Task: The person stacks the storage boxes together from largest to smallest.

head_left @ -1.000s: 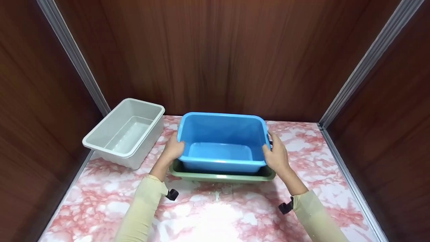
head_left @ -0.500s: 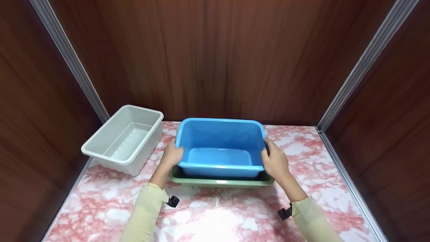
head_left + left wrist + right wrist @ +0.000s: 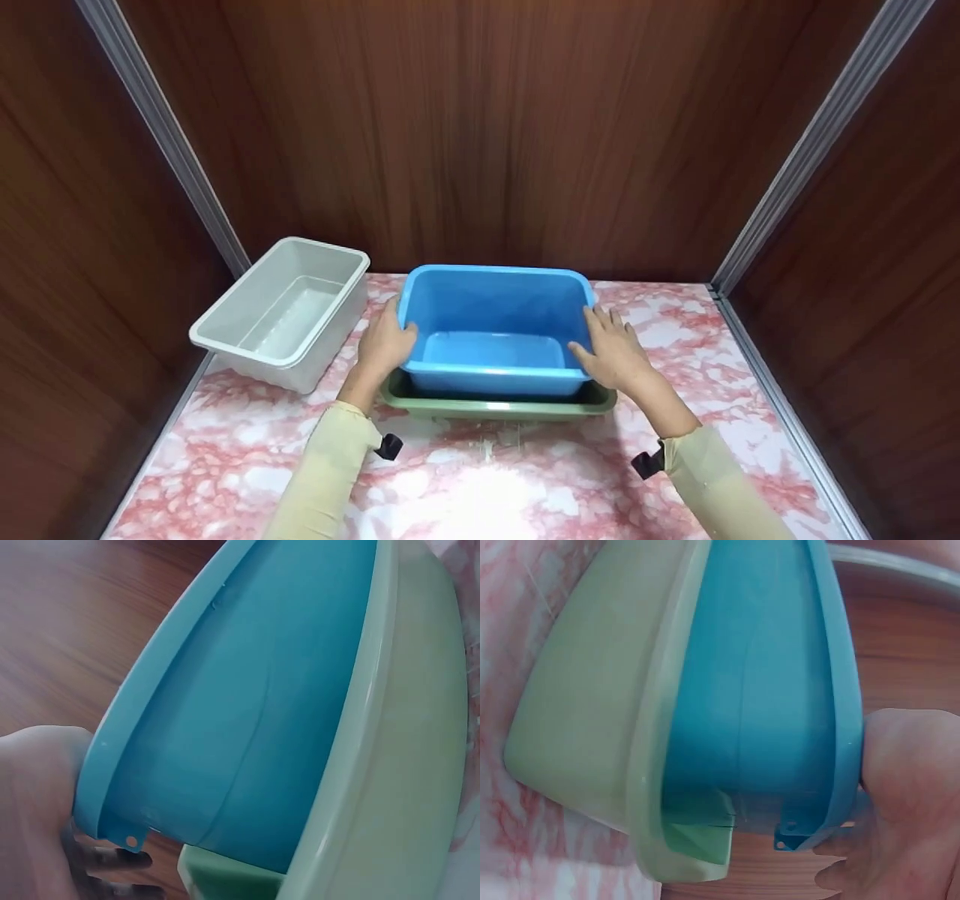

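Note:
A blue plastic basin [image 3: 495, 300] sits inside a green basin [image 3: 499, 409], its rim standing well above the green one. At the left end of the blue rim my left hand [image 3: 384, 341] holds on, thumb over the edge and fingers outside; in the left wrist view the fingers [image 3: 120, 861] show below the rim by a small holed tab. My right hand [image 3: 616, 352] rests at the right end, fingers spread and fairly straight against the rim. In the right wrist view that hand [image 3: 915, 795] partly shows beside the blue basin, its fingertips cut off or hidden.
A light grey rectangular tub [image 3: 322, 345] stands to the left, set at an angle. Brown wood-look panels [image 3: 480, 135] rise at the back and both sides, with metal strips at the corners. The table [image 3: 420, 472] has a red and white marbled surface.
The right hand's fingers have loosened from their grip on the blue rim and spread out. The blue basin stays within the green one. The camera view has tilted slightly.

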A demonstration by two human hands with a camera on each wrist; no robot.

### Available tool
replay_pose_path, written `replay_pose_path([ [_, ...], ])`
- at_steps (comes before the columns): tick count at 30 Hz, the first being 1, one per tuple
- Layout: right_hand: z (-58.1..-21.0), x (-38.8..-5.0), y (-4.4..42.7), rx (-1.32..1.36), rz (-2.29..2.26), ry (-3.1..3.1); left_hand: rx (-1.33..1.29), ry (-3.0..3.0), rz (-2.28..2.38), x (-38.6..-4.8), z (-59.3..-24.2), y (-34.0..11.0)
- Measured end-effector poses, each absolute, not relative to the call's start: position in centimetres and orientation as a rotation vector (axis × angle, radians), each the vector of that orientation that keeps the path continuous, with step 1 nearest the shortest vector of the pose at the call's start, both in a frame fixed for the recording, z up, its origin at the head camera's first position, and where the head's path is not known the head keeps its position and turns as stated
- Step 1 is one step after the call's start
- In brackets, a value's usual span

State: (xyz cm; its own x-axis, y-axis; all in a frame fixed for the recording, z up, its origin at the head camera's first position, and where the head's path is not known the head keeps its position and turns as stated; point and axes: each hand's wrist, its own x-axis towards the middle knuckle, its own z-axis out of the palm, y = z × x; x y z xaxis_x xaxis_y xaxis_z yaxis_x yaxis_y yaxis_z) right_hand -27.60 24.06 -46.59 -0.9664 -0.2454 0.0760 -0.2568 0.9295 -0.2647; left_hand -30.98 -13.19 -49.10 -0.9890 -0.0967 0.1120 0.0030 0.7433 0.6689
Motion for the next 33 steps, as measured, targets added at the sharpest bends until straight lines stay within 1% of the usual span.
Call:
replay_pose_path([
  [5,-46.0,-28.0,23.6,0.442,0.373,-3.090,0.018,-2.814,-0.996,-31.1,-48.8,-13.5],
  [14,-45.7,-28.6,23.0,0.517,0.379,-3.064,-0.012,-2.742,-0.913,-30.6,-48.1,-14.4],
  [21,-46.7,-28.2,23.8,0.457,0.593,-3.110,-0.054,-2.693,-0.944,-28.9,-47.8,-15.3],
  [27,-47.9,-27.9,24.2,0.458,0.713,-2.899,-0.045,-2.613,-0.992,-27.7,-47.2,-18.2],
  [30,-48.7,-27.6,24.4,0.483,0.723,-2.739,-0.020,-2.552,-0.972,-27.0,-47.5,-20.5],
  [33,-49.6,-27.1,24.7,0.472,0.826,-2.624,0.042,-2.503,-0.907,-26.4,-48.2,-23.2],
])
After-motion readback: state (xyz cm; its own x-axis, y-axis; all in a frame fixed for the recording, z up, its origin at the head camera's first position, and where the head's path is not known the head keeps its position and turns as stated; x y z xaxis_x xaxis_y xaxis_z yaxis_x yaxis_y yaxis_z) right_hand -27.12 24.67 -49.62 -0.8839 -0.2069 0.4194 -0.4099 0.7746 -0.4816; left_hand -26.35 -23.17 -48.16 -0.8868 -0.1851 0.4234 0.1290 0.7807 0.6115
